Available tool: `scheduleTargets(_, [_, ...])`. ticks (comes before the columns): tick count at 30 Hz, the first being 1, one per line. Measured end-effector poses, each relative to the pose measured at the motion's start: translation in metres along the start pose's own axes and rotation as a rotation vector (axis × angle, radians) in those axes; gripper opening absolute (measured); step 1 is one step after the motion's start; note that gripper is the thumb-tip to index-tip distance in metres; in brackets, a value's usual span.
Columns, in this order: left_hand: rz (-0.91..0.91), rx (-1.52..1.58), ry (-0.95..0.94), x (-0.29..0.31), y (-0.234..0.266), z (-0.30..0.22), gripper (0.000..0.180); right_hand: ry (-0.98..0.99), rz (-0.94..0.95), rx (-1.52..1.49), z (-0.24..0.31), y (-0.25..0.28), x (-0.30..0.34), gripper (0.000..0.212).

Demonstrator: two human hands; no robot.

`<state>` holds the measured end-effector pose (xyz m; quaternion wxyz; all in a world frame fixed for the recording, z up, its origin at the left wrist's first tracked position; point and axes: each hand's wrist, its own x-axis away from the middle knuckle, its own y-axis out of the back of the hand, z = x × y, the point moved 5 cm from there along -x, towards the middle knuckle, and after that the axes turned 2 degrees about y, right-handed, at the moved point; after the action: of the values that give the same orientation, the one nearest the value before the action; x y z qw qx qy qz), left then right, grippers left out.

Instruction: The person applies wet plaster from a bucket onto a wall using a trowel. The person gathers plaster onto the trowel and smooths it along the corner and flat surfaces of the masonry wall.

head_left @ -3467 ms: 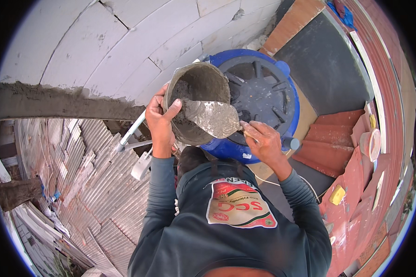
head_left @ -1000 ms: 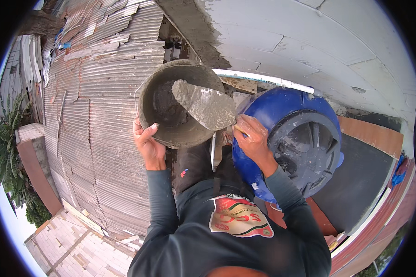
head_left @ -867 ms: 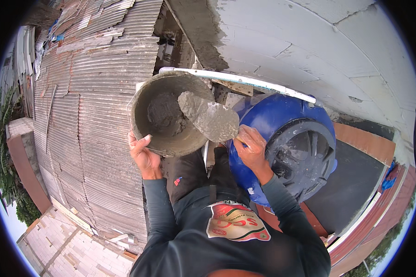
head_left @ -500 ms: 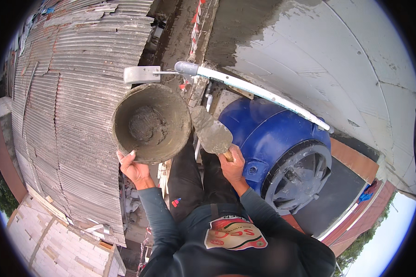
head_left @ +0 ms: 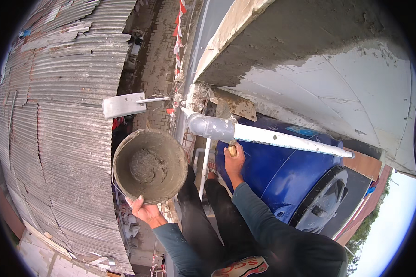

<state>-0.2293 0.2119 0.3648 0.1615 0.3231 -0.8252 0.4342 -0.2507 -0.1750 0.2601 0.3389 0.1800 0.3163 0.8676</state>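
My left hand [head_left: 146, 213] grips the near rim of a mortar-caked bucket [head_left: 172, 171], which tilts so that its inside shows. Wet grey mortar [head_left: 145, 165] lies at the bottom. In my right hand [head_left: 235, 159], fingers closed round the wooden handle, is a trowel [head_left: 223, 111]. Its blade points away from me, partly hidden behind the white pipe [head_left: 275, 139] with a grey elbow [head_left: 212, 127]. Beyond the blade rises a wall [head_left: 342, 85], its upper left part coated in wet mortar [head_left: 300, 34].
A large blue tank [head_left: 268, 173] stands right of my right arm. Corrugated roofing [head_left: 71, 138] spreads across the left. A flat lamp-like fixture [head_left: 123, 105] sticks out past the bucket. Red-and-white tape [head_left: 178, 41] runs above the paved ground [head_left: 155, 69] far below.
My right hand has carried the trowel forward, its blade passing behind the pipe. The bucket sits lower in view, still in my left hand. My view has tilted up, showing more of the mortared wall.
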Motion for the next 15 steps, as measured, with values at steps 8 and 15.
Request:
scheduleTargets(8, [-0.086,0.048,0.016,-0.035,0.044,0.074,0.067,0.021,-0.035,0.087,-0.116,-0.061,-0.077,0.052])
scheduleTargets(15, [-0.14,0.042,0.07,-0.035,0.082,0.089,0.07,0.059,0.053,0.189,-0.137,-0.069,-0.15,0.054])
